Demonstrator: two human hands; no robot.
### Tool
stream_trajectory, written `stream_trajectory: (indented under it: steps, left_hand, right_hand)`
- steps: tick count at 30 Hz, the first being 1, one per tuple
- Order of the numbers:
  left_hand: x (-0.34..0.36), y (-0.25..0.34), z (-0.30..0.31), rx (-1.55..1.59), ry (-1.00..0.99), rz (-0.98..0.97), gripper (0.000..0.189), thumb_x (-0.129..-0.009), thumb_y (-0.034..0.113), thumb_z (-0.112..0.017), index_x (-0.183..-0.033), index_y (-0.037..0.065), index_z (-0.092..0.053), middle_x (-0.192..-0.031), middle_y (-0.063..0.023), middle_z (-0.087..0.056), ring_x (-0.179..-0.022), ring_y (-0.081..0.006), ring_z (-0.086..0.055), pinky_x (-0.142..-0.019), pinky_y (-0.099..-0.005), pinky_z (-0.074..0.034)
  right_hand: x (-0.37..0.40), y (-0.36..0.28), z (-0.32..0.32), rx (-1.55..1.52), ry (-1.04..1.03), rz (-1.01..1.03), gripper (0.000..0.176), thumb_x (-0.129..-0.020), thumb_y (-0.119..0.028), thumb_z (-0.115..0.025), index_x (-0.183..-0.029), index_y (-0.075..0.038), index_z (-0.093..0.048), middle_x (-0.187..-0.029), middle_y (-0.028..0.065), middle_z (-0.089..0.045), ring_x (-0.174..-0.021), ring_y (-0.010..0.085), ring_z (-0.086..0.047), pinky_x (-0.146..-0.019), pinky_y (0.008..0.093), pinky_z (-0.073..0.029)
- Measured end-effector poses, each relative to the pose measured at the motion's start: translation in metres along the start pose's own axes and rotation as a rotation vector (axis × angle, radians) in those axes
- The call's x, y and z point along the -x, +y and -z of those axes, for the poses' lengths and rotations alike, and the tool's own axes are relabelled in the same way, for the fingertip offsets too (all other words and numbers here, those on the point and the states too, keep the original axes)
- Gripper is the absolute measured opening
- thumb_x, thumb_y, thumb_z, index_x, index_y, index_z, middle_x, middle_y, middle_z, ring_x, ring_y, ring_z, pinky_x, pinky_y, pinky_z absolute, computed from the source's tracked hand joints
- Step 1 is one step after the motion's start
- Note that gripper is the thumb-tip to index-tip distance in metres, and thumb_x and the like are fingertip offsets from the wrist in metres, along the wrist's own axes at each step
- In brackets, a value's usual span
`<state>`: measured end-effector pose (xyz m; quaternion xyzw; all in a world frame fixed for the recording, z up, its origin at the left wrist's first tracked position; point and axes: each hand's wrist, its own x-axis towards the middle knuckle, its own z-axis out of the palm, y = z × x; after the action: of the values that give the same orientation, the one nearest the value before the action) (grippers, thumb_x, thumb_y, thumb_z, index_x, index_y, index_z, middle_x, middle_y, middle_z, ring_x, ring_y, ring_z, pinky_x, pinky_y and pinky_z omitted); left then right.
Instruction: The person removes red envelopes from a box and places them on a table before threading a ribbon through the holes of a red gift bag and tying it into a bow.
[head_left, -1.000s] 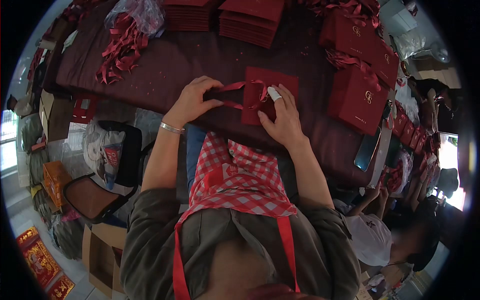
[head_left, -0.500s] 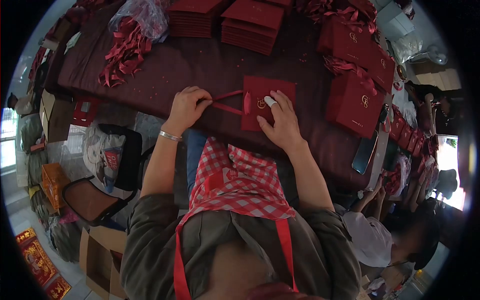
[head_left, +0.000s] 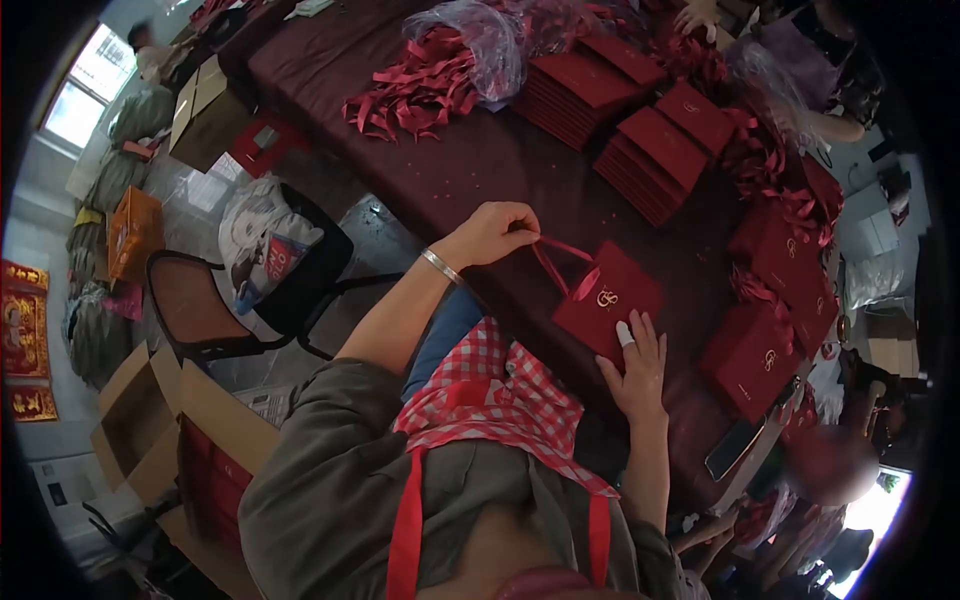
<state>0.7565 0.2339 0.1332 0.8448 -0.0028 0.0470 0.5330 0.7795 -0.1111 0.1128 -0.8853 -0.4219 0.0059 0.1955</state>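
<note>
A small red paper bag [head_left: 608, 298] with gold lettering lies flat near the front edge of the cloth-covered table. Its red ribbon handle [head_left: 560, 256] stretches out to the left. The end of this ribbon is pinched between the thumb and fingers of my left hand [head_left: 500, 230], which wears a silver bracelet at the wrist. My right hand [head_left: 638, 372] is spread at the bag's lower right edge, its fingertips overlapping or just beside that edge. One finger has a white covering [head_left: 625, 334].
Folded red bags [head_left: 655, 155] are stacked farther back. A heap of red ribbons [head_left: 425, 95] lies by clear plastic. Finished-looking bags [head_left: 752, 358] and a phone [head_left: 733, 448] are on the right. A chair [head_left: 200, 300] and an open carton [head_left: 215, 475] stand at left.
The head view has turned, so the scene appears rotated. My right hand has slid from the middle of the bag to its edge. My left hand still pinches the ribbon.
</note>
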Motion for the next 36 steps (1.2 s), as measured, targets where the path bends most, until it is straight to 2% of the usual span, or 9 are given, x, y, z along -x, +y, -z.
stream_trajectory:
  steps: [5, 12, 14, 21, 24, 26, 27, 32, 36]
  left_hand:
    - [0.005, -0.017, 0.007, -0.143, -0.030, -0.027, 0.013, -0.083, 0.011, -0.069, -0.091, 0.002, -0.065, -0.082, -0.0067, -0.064, -0.076, -0.0147, -0.061, -0.069, -0.0272, -0.048]
    - [-0.009, -0.076, 0.101, -0.464, 0.998, 0.038, 0.027, -0.079, 0.025, -0.071, -0.096, 0.005, -0.063, -0.091, -0.0130, -0.062, -0.084, -0.0291, -0.063, -0.075, -0.0381, -0.051]
    - [-0.017, -0.089, 0.125, -0.670, 1.278, 0.425, 0.034, -0.079, 0.032, -0.070, -0.099, 0.006, -0.062, -0.099, -0.0133, -0.061, -0.094, -0.0321, -0.061, -0.080, -0.0420, -0.050]
    - [-0.019, -0.110, 0.138, -0.714, 0.965, 0.674, 0.025, -0.081, 0.033, -0.065, -0.097, 0.013, -0.064, -0.102, -0.0112, -0.062, -0.099, -0.0333, -0.059, -0.082, -0.0450, -0.050]
    - [-0.020, -0.113, 0.139, -0.609, 1.046, 0.623, 0.022, -0.084, 0.029, -0.061, -0.096, 0.012, -0.064, -0.098, -0.0137, -0.064, -0.096, -0.0350, -0.061, -0.080, -0.0460, -0.050]
    - [-0.020, -0.109, 0.141, -0.514, 1.110, 0.578, 0.021, -0.084, 0.027, -0.059, -0.097, 0.011, -0.063, -0.096, -0.0156, -0.065, -0.094, -0.0362, -0.062, -0.079, -0.0467, -0.050]
    - [-0.023, -0.104, 0.139, -0.451, 1.165, 0.507, 0.021, -0.085, 0.025, -0.058, -0.098, 0.009, -0.061, -0.094, -0.0175, -0.065, -0.092, -0.0378, -0.063, -0.079, -0.0470, -0.050]
    - [-0.062, -0.056, 0.122, -0.293, 1.277, -0.067, 0.012, -0.086, 0.014, -0.057, -0.094, 0.004, -0.058, -0.086, -0.0182, -0.064, -0.080, -0.0372, -0.062, -0.070, -0.0441, -0.049]
    - [-0.060, 0.058, 0.052, -0.315, 0.679, -0.457, 0.010, -0.081, 0.014, -0.062, -0.087, 0.006, -0.061, -0.083, -0.0126, -0.062, -0.079, -0.0321, -0.061, -0.068, -0.0409, -0.048]
  right_hand:
    - [0.001, -0.009, 0.010, 0.045, -0.077, 0.007, 0.070, -0.074, -0.038, -0.072, -0.129, -0.002, -0.048, -0.147, 0.0164, -0.034, -0.137, 0.0352, -0.028, -0.107, 0.0620, -0.020]
    - [0.028, -0.021, 0.006, 0.109, -0.128, 0.054, 0.074, -0.069, -0.024, -0.076, -0.132, -0.004, -0.043, -0.147, 0.0186, -0.030, -0.137, 0.0388, -0.026, -0.106, 0.0641, -0.020]
    - [0.035, -0.021, 0.005, 0.117, -0.126, 0.128, 0.068, -0.069, -0.018, -0.074, -0.128, -0.004, -0.046, -0.143, 0.0186, -0.036, -0.135, 0.0381, -0.031, -0.106, 0.0633, -0.022]
    - [0.018, -0.032, 0.050, -0.328, 0.312, 0.277, 0.046, -0.073, -0.005, -0.070, -0.116, -0.002, -0.053, -0.105, 0.0182, -0.064, -0.099, 0.0355, -0.062, -0.095, 0.0506, -0.043]
    - [0.003, -0.032, 0.037, -0.691, 0.659, 0.057, 0.051, -0.080, -0.004, -0.069, -0.124, 0.000, -0.045, -0.100, 0.0218, -0.060, -0.098, 0.0341, -0.060, -0.088, 0.0392, -0.048]
    - [-0.030, -0.029, 0.046, -0.646, 0.507, -0.212, 0.053, -0.079, -0.006, -0.072, -0.123, 0.003, -0.045, -0.110, 0.0230, -0.055, -0.102, 0.0315, -0.057, -0.089, 0.0377, -0.046]
    - [-0.039, -0.021, 0.054, -0.439, 0.337, -0.447, 0.054, -0.079, -0.010, -0.073, -0.124, 0.004, -0.044, -0.113, 0.0239, -0.053, -0.104, 0.0332, -0.056, -0.090, 0.0386, -0.045]
    - [-0.043, 0.008, 0.039, 0.103, 0.398, -0.184, 0.051, -0.083, -0.016, -0.068, -0.123, 0.006, -0.046, -0.115, 0.0234, -0.054, -0.109, 0.0418, -0.050, -0.096, 0.0461, -0.039]
    - [-0.048, -0.039, 0.061, -0.066, 0.457, 0.060, 0.040, -0.086, -0.012, -0.062, -0.119, 0.008, -0.049, -0.121, 0.0236, -0.053, -0.111, 0.0418, -0.050, -0.096, 0.0485, -0.040]
